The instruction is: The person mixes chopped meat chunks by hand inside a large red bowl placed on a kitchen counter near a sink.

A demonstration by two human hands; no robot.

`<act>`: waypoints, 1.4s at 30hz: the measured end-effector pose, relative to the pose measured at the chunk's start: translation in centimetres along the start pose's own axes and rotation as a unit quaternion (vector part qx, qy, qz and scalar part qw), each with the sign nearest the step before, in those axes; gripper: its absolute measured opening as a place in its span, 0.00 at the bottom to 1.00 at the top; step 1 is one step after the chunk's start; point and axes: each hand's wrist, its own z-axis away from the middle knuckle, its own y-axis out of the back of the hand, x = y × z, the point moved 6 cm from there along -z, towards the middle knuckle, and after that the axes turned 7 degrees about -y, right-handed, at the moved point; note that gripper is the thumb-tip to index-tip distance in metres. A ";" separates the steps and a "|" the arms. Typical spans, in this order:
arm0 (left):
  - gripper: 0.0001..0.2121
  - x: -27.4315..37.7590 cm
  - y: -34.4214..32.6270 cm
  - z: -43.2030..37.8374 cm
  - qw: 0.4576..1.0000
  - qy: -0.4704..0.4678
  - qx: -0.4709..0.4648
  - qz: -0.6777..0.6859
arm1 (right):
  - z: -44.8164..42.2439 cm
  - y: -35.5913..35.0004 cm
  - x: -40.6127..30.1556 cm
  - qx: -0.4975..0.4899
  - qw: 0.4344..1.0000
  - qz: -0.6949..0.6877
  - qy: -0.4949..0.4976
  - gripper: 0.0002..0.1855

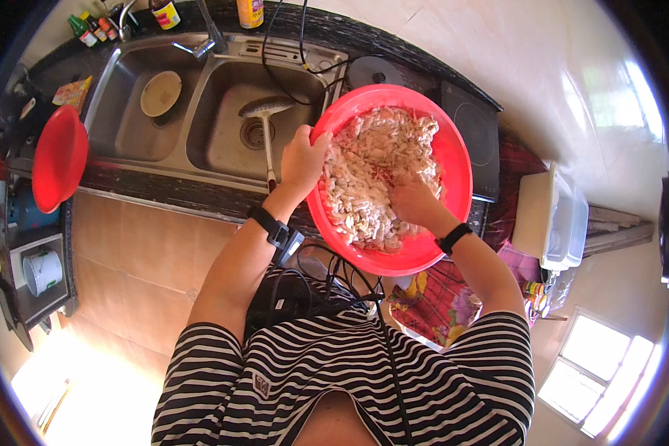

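Note:
A large red plastic basin [458, 173] holds a heap of pale, shredded or chopped food [357, 189], perhaps meat, with a redder patch near its middle. My left hand [304, 159] grips the basin's left rim, thumb on the top edge. Pressed into the mixture is my right hand [415, 199], right of the basin's centre. Its fingers are mostly buried, so their pose is hidden.
Left of the basin is a steel double sink [195, 122] with a faucet [203, 47]. A slotted skimmer [266, 131] and a bowl [161, 93] lie in it. A black cooktop [474, 139] sits behind the basin; black cables [334, 262] hang near my waist. A red bowl [60, 159] stands far left.

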 end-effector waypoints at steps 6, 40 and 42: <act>0.18 -0.4 -0.3 -0.2 0.999 0.021 -0.030 -0.032 | 1.9 3.6 1.4 0.129 0.989 -0.033 0.055 0.10; 0.17 -0.1 0.4 -0.1 0.999 0.015 -0.005 -0.040 | -8.2 -0.5 -0.9 -0.007 0.996 -0.078 0.038 0.16; 0.19 -0.1 0.4 0.0 0.998 0.024 -0.015 -0.052 | -6.3 -0.9 -0.4 0.053 0.992 -0.110 0.039 0.14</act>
